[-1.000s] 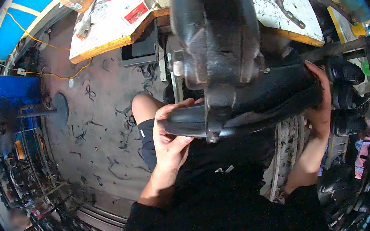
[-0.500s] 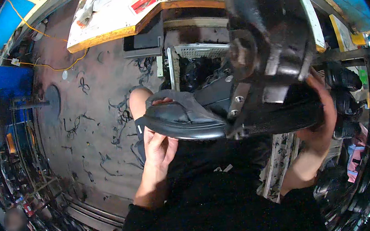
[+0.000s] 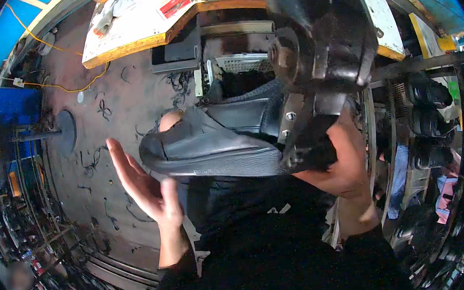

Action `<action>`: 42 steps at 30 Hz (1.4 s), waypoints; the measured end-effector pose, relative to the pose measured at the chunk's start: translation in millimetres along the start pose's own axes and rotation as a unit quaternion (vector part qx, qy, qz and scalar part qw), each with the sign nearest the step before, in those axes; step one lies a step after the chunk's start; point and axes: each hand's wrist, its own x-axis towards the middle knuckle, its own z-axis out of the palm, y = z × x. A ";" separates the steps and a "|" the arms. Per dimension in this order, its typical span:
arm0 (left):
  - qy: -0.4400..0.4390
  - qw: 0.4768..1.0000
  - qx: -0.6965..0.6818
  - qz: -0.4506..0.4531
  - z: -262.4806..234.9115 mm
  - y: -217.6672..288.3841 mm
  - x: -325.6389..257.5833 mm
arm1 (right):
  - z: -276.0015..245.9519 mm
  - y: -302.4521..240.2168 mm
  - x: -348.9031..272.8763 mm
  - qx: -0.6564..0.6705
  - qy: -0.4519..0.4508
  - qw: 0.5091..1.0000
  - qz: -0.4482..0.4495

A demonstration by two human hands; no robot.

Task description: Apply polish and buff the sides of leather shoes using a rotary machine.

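Note:
A black leather shoe (image 3: 220,140) lies sideways in the middle of the view, toe pointing left, its heel end under a dark metal machine head (image 3: 318,49) that hangs from the top. My right hand (image 3: 343,166) grips the shoe's heel end from below. My left hand (image 3: 145,183) is flat with fingers apart, just left of and under the toe, its palm facing the shoe. Whether it touches the sole I cannot tell.
A workbench with a yellow edge (image 3: 134,41) and papers runs along the top. A brown floor (image 3: 102,160) with black scraps lies to the left. A round metal stand (image 3: 62,133) and wire racks sit at left. Racks of black shoes (image 3: 429,117) stand at right.
The shoe has turned and swung so its toe points left. My left hand has let go of it and now stands flat beside the toe. The view has shifted.

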 end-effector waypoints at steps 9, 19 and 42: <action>-0.422 0.897 0.062 0.119 52.0 63.8 45.9 | -1.5 -27.8 8.6 -0.064 0.033 0.996 -0.047; -0.370 0.879 -0.269 -0.136 64.4 22.3 -3.2 | 73.4 64.4 -52.8 0.305 0.097 0.945 0.063; -0.309 0.897 -0.297 -0.110 74.7 11.8 -48.6 | 77.1 105.7 -118.2 0.392 -0.029 0.886 0.247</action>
